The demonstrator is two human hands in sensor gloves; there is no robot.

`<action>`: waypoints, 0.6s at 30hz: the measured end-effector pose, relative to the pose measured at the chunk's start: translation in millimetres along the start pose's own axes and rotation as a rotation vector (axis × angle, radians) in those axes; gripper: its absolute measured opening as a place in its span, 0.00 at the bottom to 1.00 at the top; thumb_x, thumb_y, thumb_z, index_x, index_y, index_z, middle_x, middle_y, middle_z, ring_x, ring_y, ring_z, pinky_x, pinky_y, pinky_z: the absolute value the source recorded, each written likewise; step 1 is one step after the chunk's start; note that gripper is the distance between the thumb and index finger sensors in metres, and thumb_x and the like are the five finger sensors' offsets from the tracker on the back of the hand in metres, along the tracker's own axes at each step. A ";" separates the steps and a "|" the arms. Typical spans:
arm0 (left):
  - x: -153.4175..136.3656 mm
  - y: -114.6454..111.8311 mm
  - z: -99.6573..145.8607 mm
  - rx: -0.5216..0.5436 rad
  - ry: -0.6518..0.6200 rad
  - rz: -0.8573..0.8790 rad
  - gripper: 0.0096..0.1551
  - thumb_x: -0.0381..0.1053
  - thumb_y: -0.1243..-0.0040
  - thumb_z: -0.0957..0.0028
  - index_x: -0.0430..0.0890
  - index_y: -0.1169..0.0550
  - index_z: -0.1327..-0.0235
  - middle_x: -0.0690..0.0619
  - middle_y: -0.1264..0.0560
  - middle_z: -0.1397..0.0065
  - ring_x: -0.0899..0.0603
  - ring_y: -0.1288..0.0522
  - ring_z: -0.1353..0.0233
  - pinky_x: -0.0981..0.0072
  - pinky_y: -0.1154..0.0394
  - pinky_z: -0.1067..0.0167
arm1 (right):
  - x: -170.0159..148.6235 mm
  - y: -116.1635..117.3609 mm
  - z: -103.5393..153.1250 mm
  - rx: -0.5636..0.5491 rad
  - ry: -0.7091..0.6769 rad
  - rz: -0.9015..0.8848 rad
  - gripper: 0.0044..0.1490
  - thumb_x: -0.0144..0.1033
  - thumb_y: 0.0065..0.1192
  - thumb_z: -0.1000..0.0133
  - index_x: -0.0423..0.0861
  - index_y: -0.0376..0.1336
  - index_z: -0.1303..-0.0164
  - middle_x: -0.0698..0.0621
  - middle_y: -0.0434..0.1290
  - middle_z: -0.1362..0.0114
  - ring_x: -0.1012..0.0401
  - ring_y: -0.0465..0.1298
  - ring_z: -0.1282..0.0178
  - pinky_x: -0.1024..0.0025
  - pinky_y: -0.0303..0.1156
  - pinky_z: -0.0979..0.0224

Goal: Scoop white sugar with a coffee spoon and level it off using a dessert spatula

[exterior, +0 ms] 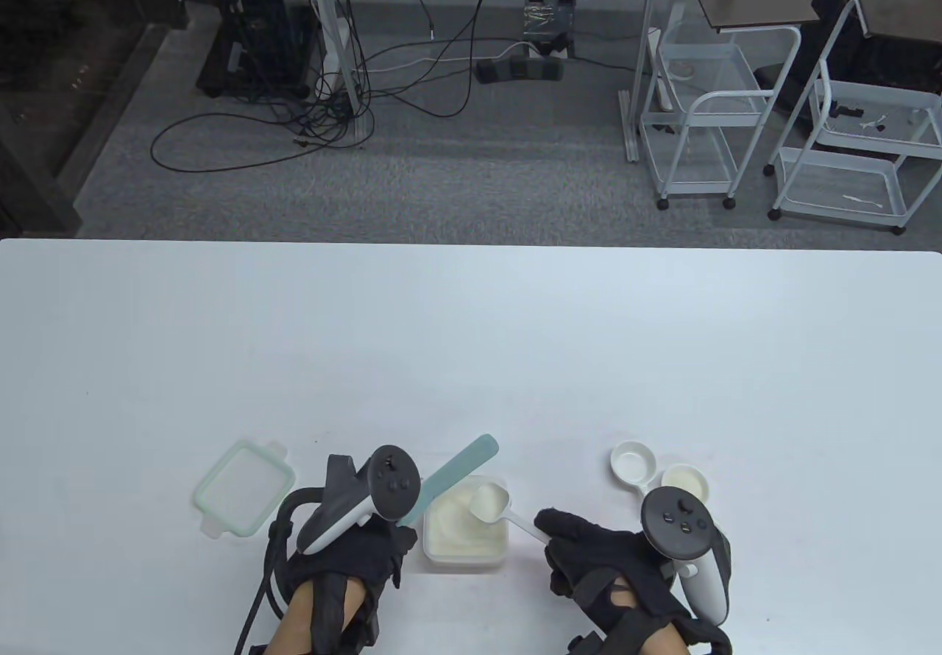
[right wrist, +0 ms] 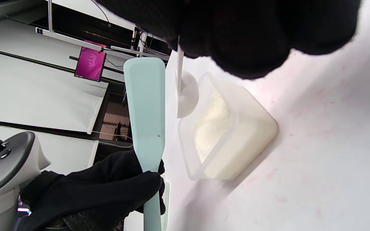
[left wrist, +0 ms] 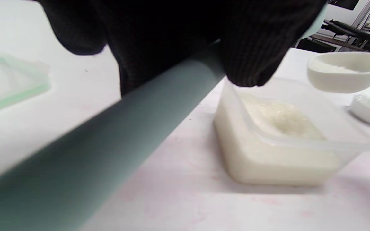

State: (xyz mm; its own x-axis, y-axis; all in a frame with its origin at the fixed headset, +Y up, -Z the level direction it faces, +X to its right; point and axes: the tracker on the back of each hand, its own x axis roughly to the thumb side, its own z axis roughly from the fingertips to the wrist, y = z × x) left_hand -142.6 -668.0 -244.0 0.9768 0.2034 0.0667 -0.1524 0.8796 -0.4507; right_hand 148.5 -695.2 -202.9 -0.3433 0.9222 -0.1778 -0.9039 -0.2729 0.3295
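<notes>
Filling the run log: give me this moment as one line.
left hand: holds spatula | right hand: holds spoon, sugar inside, above sugar container | leveling: not yet done

grey carpet (exterior: 441,176), cables (exterior: 324,103), 2 white carts (exterior: 699,118)

My table (exterior: 471,331) is white and flat. Near its front edge the sugar tub (exterior: 465,558) sits directly on it. A green-rimmed lid (exterior: 244,488) lies flat to the tub's left. Two small white dishes (exterior: 634,461), touching each other, stand to its right.
</notes>
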 end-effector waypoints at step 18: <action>7.8 -4.3 0.0 -0.002 0.032 -0.111 0.32 0.60 0.29 0.52 0.49 0.14 0.36 0.53 0.12 0.44 0.51 0.09 0.51 0.46 0.22 0.35 | 1.1 1.0 0.3 0.033 -0.013 -0.025 0.29 0.25 0.57 0.45 0.31 0.64 0.34 0.36 0.75 0.50 0.50 0.78 0.59 0.44 0.76 0.48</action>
State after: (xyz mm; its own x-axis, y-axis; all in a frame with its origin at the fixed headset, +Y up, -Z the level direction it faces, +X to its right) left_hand -134.3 -670.2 -241.5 0.9920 0.0910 0.0878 -0.0428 0.8950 -0.4440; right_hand 147.4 -694.3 -202.5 -0.3172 0.9322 -0.1746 -0.9030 -0.2406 0.3560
